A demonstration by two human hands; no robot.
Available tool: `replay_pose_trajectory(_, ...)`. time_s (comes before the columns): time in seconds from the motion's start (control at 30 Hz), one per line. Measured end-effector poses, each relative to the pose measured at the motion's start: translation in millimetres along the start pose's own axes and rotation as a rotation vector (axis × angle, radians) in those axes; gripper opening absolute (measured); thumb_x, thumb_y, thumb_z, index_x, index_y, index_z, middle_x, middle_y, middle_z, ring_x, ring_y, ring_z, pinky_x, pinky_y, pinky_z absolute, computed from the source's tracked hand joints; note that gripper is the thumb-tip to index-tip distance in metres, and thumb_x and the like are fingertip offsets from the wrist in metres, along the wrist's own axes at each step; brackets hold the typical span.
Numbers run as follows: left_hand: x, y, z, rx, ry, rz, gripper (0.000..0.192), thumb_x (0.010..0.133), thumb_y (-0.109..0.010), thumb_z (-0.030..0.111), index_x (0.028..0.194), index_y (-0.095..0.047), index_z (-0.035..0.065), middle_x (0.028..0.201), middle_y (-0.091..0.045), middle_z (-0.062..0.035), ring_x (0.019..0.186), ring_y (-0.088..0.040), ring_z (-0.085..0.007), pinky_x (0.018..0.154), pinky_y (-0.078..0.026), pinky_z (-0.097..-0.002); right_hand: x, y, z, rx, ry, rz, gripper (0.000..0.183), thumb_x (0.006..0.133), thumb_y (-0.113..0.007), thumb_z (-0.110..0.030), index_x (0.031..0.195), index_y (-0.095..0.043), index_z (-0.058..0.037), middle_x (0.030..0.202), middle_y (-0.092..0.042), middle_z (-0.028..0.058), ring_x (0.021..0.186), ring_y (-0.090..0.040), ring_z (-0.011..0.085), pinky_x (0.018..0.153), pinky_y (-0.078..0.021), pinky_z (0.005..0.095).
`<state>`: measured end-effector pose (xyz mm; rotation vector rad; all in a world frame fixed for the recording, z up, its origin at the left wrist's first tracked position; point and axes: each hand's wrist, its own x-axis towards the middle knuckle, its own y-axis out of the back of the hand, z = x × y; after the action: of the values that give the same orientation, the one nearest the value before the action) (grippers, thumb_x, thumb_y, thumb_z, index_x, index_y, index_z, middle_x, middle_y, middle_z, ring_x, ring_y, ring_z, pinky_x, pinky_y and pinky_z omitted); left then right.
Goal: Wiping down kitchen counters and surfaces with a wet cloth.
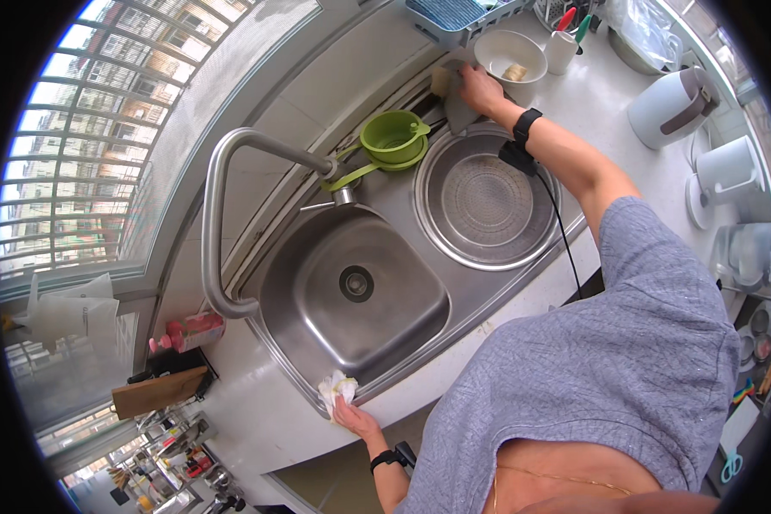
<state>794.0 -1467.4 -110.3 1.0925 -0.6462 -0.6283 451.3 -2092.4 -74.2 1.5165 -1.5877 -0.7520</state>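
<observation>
My left hand (356, 421) grips a crumpled white cloth or paper (337, 389) at the near left corner of the sink rim. Stretched out to the far right, my right hand (482, 90) is closed on a grey cloth-like piece (460, 112), beside a tan sponge-like piece (441, 82). Below my left hand's reach lies the empty steel sink basin (385, 276), with a tall curved faucet (215, 218) over its left side. A steel strainer basket (488, 196) sits in the round right basin. Green plastic strainers (392, 138) rest behind, near the faucet base.
A white bowl (511, 54) with a small beige piece inside stands beyond my right hand, near a blue basket (453, 26) and an electric kettle (671, 109). On the left are a pink bottle (189, 332) and a wooden cutting board (159, 392). A black cable (562, 231) hangs from my right wrist.
</observation>
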Motion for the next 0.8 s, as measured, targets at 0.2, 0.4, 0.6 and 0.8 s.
replay_pose_trajectory(0.2, -3, -4, -5, 0.036, -0.021, 0.029, 0.031, 0.085, -0.041, 0.005, 0.115, -0.051, -0.0008, 0.116, -0.052, -0.0182, 0.108, -0.043, -0.0378, 0.098, -0.028, -0.0474, 13, 11, -10, -0.179, -0.050, -0.242, 0.027, 0.074, -0.052, -0.014, 0.096, -0.058, -0.0001, 0.093, -0.063, 0.0203, 0.091, -0.059, 0.0382, 0.076, -0.0471, 0.0456)
replay_pose_trajectory(0.4, 0, -4, -1, -0.002, -0.048, 0.068, 0.031, 0.086, -0.041, 0.006, 0.114, -0.051, -0.0008, 0.116, -0.052, -0.0185, 0.107, -0.044, -0.0374, 0.098, -0.028, -0.0470, -27, 56, -53, 0.003, 0.048, 0.000, 0.033, 0.072, -0.056, -0.028, 0.088, -0.062, -0.0001, 0.087, -0.064, 0.0191, 0.082, -0.062, 0.0325, 0.073, -0.0481, 0.0389)
replay_pose_trajectory(0.6, 2, -5, -6, 0.032, -0.047, 0.062, 0.031, 0.089, -0.038, 0.010, 0.115, -0.051, -0.0004, 0.116, -0.052, -0.0183, 0.109, -0.044, -0.0373, 0.098, -0.028, -0.0465, -26, 92, -97, 1.194, -0.266, -0.376, 0.029, 0.072, -0.066, -0.018, 0.091, -0.061, 0.0035, 0.082, -0.063, 0.0126, 0.069, -0.061, 0.0214, 0.063, -0.0513, 0.0350)
replay_pose_trajectory(0.8, 2, -6, -5, 0.040, -0.022, 0.037, 0.031, 0.087, -0.041, 0.007, 0.115, -0.051, 0.0006, 0.116, -0.052, -0.0176, 0.110, -0.044, -0.0364, 0.099, -0.027, -0.0464, -10, 55, -134, 1.199, -0.581, -0.464, 0.022, 0.074, -0.066, -0.010, 0.089, -0.060, 0.0049, 0.084, -0.062, 0.0153, 0.070, -0.062, 0.0244, 0.062, -0.0530, 0.0403)
